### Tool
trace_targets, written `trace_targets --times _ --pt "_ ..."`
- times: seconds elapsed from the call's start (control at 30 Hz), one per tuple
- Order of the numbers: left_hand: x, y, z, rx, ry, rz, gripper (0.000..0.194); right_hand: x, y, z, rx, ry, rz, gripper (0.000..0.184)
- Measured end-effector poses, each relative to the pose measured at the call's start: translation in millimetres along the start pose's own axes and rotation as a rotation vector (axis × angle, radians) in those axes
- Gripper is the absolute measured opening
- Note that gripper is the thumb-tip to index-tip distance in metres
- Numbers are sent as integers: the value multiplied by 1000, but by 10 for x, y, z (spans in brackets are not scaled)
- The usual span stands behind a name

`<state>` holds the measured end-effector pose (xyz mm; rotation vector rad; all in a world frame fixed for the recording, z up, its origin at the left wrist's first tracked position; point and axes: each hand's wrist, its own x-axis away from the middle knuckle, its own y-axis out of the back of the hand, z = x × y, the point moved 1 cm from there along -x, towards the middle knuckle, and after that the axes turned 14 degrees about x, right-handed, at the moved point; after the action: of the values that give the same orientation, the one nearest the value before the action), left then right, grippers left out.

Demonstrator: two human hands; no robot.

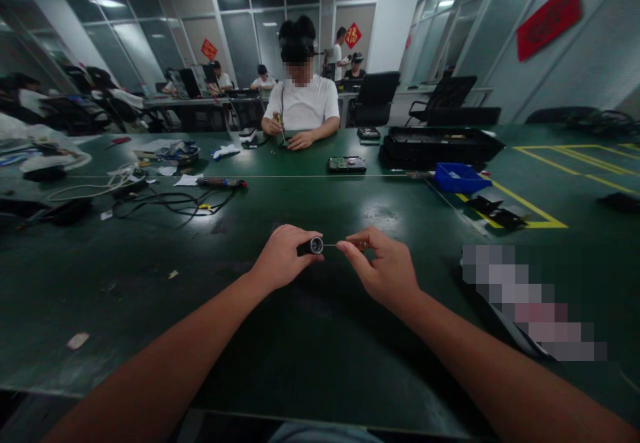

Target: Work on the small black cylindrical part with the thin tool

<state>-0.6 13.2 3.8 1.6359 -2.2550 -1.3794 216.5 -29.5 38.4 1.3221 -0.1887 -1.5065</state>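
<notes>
My left hand [283,256] is closed round a short black cylinder with a silver round end [314,246], likely a screwdriver handle, held just above the green table [320,336]. My right hand [383,266] pinches a thin metal bit [331,245] whose tip points into the cylinder's silver end. Both hands meet at the middle of the table, close to my side.
Across the table sits a person in a white shirt [301,104]. A circuit board [347,164], a blue bin [460,178], black trays [440,144], a black tool [220,182] and tangled cables [165,200] lie further out. A dark flat object [520,310] lies right.
</notes>
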Motion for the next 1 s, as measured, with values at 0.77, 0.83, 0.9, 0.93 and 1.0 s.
trace_targets --times 0.77,0.83,0.9,0.93,1.0 --pt "-25 -6 -26 23 -99 15 41 -59 -288 -232 -906 -637 -23 28" --pt "-33 -3 -21 -9 -92 14 40 -89 -325 -293 -993 -718 24 28" --pt "-33 -6 -10 -24 -57 28 40 -99 -323 -316 -942 -707 -21 27" --pt "-30 -8 -5 -24 -38 28 40 -97 -309 -311 -880 -673 -62 27" --pt "-21 -9 2 -17 -9 11 41 -83 -268 -272 -744 -570 -105 26"
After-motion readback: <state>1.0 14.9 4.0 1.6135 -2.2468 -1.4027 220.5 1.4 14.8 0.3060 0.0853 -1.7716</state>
